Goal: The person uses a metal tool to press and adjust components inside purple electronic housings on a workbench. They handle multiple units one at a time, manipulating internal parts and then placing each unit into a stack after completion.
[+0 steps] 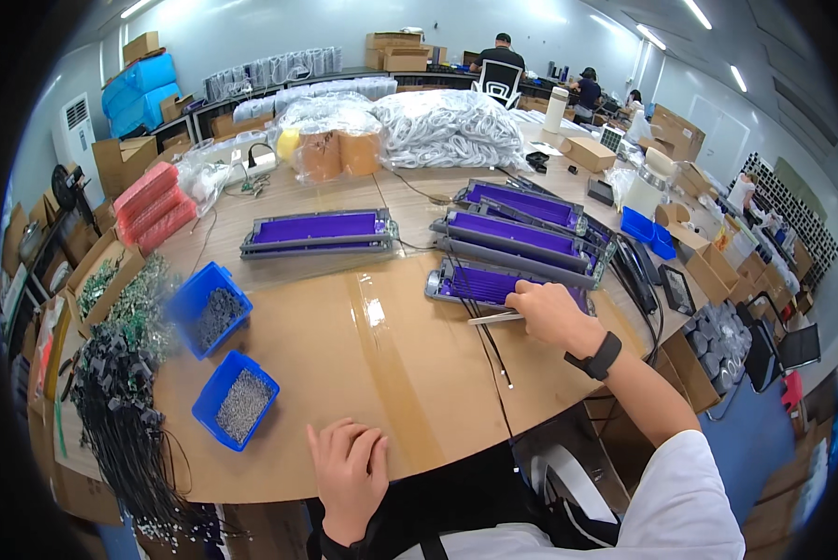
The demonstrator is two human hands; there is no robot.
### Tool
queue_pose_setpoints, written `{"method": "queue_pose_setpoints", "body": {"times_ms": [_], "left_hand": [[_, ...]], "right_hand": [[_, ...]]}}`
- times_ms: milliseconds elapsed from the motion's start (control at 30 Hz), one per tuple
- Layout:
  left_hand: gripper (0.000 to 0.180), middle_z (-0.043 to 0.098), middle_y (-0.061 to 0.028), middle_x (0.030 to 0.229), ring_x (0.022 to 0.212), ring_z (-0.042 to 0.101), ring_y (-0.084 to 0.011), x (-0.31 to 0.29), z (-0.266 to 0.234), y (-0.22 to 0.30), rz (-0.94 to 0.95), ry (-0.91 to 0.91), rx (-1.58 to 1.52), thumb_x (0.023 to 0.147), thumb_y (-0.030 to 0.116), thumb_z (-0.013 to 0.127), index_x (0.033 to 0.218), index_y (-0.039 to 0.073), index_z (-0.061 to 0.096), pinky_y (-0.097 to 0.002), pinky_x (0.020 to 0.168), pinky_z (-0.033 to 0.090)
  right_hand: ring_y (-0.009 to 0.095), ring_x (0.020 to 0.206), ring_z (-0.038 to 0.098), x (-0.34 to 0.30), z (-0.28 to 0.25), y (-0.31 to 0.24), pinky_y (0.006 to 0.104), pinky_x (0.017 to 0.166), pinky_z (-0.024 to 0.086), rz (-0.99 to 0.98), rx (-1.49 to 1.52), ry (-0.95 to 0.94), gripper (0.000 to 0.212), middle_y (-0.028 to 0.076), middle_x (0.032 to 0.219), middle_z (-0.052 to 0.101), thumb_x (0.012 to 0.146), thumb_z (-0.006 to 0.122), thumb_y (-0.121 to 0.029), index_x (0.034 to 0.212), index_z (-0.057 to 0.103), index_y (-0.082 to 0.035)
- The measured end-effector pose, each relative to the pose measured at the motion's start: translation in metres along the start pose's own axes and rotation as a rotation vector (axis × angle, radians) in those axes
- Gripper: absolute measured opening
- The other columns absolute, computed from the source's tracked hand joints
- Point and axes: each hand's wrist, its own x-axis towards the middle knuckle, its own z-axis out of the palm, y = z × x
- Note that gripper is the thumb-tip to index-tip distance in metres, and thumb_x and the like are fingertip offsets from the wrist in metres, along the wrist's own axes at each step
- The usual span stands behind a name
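My right hand (554,315), with a black band at its wrist, is closed over the near edge of the closest purple-and-grey rectangular unit (479,280). A slim silver-white tool (496,318), perhaps tweezers, sticks out to the left beneath its fingers. Thin black cables (495,350) with small white ends run from that unit across the cardboard. What the fingertips touch is partly hidden. My left hand (349,471) lies at the near edge of the cardboard sheet (297,373), fingers loosely bent and apart, holding nothing.
Further purple units (517,233) lie behind, one more (321,231) to their left. Two blue bins hold dark parts (221,315) and small metal pieces (241,406). Black cables (125,411) and green circuit boards (129,289) crowd the left. Bagged white cables (451,131) stand far back.
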Motion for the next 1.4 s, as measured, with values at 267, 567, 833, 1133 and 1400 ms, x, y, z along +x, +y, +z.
{"method": "queue_pose_setpoints", "body": {"times_ms": [267,567,833,1133,1400], "left_hand": [[0.043,0.058,-0.0140,0.113,0.108,0.057,-0.0360,-0.002,-0.007,-0.001,-0.074,-0.045,-0.065,0.077,0.008,0.076,0.117,0.006,0.062,-0.0605,0.108,0.032],[0.083,0.034,-0.0241,0.148,0.136,0.037,-0.0436,0.011,-0.023,0.009,-0.043,-0.322,-0.219,0.071,0.025,0.087,0.140,0.007,0.044,-0.0519,0.109,0.036],[0.073,0.031,-0.0235,0.151,0.137,0.038,-0.0429,0.018,-0.021,0.006,-0.091,-0.391,-0.356,0.071,0.018,0.087,0.134,0.008,0.052,-0.0480,0.110,0.038],[0.042,0.039,-0.0200,0.142,0.125,0.047,-0.0386,0.016,-0.016,-0.003,-0.029,-0.350,-0.463,0.068,0.011,0.087,0.103,0.008,0.064,-0.0439,0.105,0.043],[0.037,0.038,-0.0194,0.141,0.123,0.049,-0.0382,0.015,-0.016,-0.006,0.034,-0.307,-0.473,0.067,0.011,0.087,0.096,0.007,0.065,-0.0459,0.103,0.044]], "right_hand": [[0.027,0.066,0.064,-0.070,-0.023,-0.054,0.0391,0.056,0.049,-0.248,0.259,0.070,0.028,0.005,0.088,0.061,0.073,0.068,-0.008,0.100,0.072,-0.011],[0.021,0.070,0.064,-0.082,-0.039,-0.094,0.0326,0.057,0.050,-0.316,0.551,0.142,0.034,0.003,0.086,0.059,0.070,0.078,-0.003,0.102,0.072,-0.010],[0.030,0.067,0.062,-0.071,-0.027,-0.161,0.0394,0.054,0.050,-0.262,0.735,0.022,0.021,0.009,0.086,0.053,0.072,0.071,-0.003,0.090,0.060,-0.006],[0.031,0.072,0.065,-0.066,-0.021,-0.170,0.0385,0.058,0.051,-0.202,0.773,-0.029,0.023,0.010,0.086,0.055,0.072,0.070,0.008,0.090,0.061,-0.003],[0.031,0.069,0.062,-0.061,-0.020,-0.171,0.0399,0.056,0.049,-0.257,0.908,0.004,0.022,0.010,0.084,0.056,0.074,0.067,0.006,0.093,0.064,-0.005]]}}
